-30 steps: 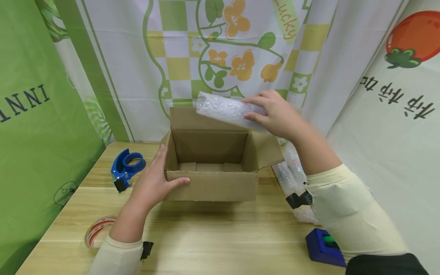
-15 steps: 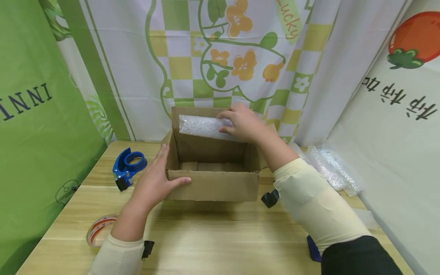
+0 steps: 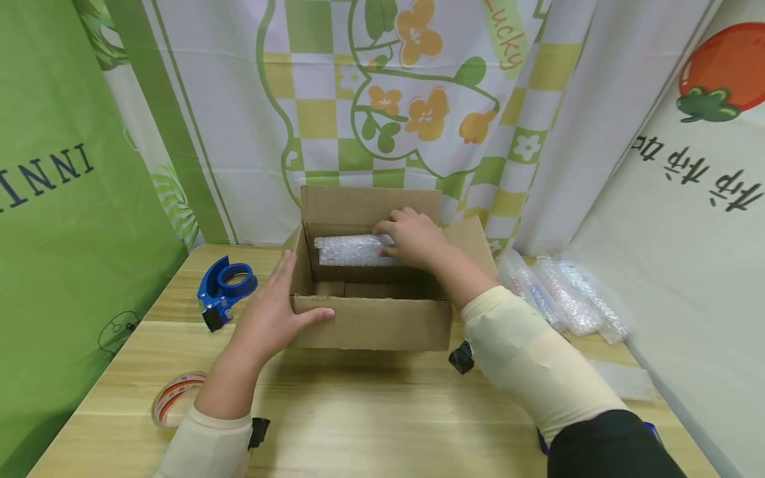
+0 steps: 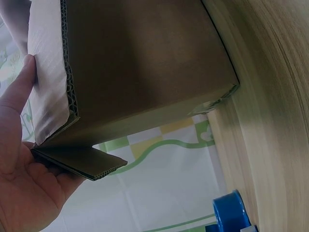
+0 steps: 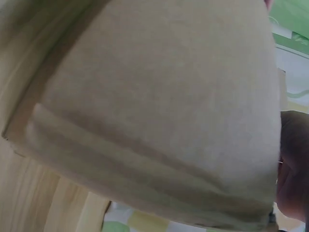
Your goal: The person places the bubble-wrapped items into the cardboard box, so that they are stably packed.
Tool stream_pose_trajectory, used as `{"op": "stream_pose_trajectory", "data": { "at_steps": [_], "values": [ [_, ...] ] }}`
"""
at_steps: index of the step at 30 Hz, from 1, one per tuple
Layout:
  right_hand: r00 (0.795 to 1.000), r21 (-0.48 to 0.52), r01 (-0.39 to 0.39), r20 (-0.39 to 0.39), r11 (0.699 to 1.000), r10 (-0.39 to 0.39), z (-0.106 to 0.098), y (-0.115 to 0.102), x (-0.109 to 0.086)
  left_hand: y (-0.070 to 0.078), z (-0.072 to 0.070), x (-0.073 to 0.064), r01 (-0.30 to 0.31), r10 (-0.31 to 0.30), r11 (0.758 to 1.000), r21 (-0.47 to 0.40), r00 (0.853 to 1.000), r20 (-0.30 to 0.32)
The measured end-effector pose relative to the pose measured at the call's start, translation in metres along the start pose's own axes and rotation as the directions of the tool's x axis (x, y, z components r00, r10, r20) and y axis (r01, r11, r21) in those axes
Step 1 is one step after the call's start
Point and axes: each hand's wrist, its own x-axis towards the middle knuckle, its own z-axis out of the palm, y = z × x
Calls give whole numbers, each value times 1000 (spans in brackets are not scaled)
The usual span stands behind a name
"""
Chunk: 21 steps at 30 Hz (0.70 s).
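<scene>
An uncovered cardboard box (image 3: pixel 376 325) stands on the wooden table with its flaps folded outward. My left hand (image 3: pixel 269 318) steadies its near left corner, thumb across the front and fingers along the left flap; the left wrist view shows the thumb against the front flap (image 4: pixel 50 72). With my right hand (image 3: pixel 412 239) I grip a bubble-wrapped roll (image 3: pixel 349 250) by its right end, thumb toward me. The roll lies level inside the box opening, along the back wall and above the floor. In the right wrist view the carton side (image 5: pixel 164 106) hides most of that hand.
Several bubble-wrapped rolls (image 3: pixel 568 292) lie on the table to the right. A blue tape dispenser (image 3: pixel 224 289) sits to the left, with a roll of tape (image 3: pixel 173 398) nearer me. A dark blue object (image 3: pixel 542 441) is partly hidden by my right sleeve.
My right hand has carried the bubble-wrapped roll from above the back right of the box leftward and down into its opening. My left hand has stayed at the corner.
</scene>
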Motion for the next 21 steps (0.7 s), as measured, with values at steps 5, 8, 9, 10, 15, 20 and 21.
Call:
{"op": "stream_pose_trajectory", "data": {
  "at_steps": [5, 8, 9, 10, 15, 20, 21],
  "values": [
    [1000, -29, -2, -17, 1000, 1, 7, -3, -3, 1, 0, 0, -1, 1, 1000, -4, 1000, 4],
    [999, -32, -6, -41, 999, 4, 10, -6, -3, 1, -1, 0, 2, -2, 1000, -4, 1000, 6],
    [999, -26, -5, -48, 1000, 4, 10, -7, -3, 1, -1, 0, 4, -3, 1000, -4, 1000, 6],
    [999, -22, -3, -50, 1000, 2, 11, -9, -4, 1, -1, 0, 4, -4, 1000, -3, 1000, 5],
    [1000, -45, 5, -1, 999, -5, 12, -15, -4, 2, -1, -1, 5, -5, 1000, -10, 1000, 4],
    [999, -85, -2, 46, 996, 6, 15, -14, -6, 1, 0, -1, 4, -4, 1000, -10, 1000, 3],
    [999, -80, -2, 43, 997, 6, 14, -13, -7, 1, 0, -1, 3, -3, 1000, -8, 1000, 4]
  ]
}}
